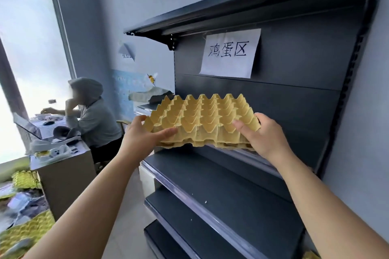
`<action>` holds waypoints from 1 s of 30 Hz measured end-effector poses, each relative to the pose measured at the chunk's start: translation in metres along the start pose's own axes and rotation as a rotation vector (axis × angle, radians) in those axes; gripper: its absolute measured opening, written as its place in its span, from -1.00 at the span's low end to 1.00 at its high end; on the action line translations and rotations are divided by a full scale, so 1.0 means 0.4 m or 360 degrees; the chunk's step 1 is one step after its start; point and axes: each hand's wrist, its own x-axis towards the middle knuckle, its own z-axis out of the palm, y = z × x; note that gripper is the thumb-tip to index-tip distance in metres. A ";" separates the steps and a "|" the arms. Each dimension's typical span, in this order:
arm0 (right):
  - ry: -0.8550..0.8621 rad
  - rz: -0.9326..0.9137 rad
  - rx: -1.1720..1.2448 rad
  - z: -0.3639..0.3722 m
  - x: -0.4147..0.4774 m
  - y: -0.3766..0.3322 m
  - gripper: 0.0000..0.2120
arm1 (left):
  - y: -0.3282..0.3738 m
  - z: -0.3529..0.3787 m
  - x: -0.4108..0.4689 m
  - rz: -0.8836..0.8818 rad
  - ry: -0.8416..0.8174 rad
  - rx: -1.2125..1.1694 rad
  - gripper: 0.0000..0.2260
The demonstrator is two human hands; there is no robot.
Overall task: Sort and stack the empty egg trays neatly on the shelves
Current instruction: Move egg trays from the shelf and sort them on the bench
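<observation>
1. The left hand (143, 134) is grasping the left end of the egg trays (202, 120), with its thumb lying along the near rim and its other fingers (139, 119) curling round the corner.
2. The right hand (267, 136) is clamping the right end, its fingers (242, 128) pressing down into the cups while the palm is wrapping the near corner.
3. The trays are hanging level between the two sets of fingers, in the air just above a dark shelf (210, 174) and touching nothing else. A second rim is showing below the fingers, so this is probably a nested pair or more; the exact count is not readable.
4. Moulded pulp like this is likely feeling very light, dry and rough, so slipping out from under the fingers is not much of a worry.
5. It is probably flexing through the middle, away from the fingers, and the thin scalloped rims beside the fingertips are looking easy to crush or tear.
6. The safest hold appears to be the one in use: opposite ends, fingers spread over several cups, with light pressure only.
7. More yellow trays (31, 227) are lying on the floor, far out to the left of the left fingers.
</observation>
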 end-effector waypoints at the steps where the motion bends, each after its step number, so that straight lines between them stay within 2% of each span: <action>1: 0.0000 0.0010 -0.0011 0.031 0.031 -0.004 -0.56 | -0.018 -0.004 0.044 0.0000 -0.0002 0.0031 0.05; 4: -0.0003 0.0033 -0.0081 0.117 0.129 -0.008 -0.45 | -0.062 -0.005 0.171 -0.0014 -0.0031 0.0066 0.19; 10: -0.0025 0.0080 -0.0151 0.283 0.339 0.025 -0.15 | -0.144 0.026 0.431 -0.0019 -0.0064 0.0014 0.13; 16: -0.0047 0.0153 -0.0233 0.424 0.510 0.054 -0.17 | -0.241 0.066 0.686 -0.0046 -0.0043 -0.0009 -0.14; 24: 0.0010 0.0324 -0.0370 0.576 0.639 0.062 -0.22 | -0.339 0.097 0.945 0.0015 -0.0232 0.0083 0.09; 30: 0.0094 0.0511 -0.0480 0.679 0.683 0.047 -0.19 | -0.393 0.117 1.105 0.0098 -0.0483 0.0029 -0.01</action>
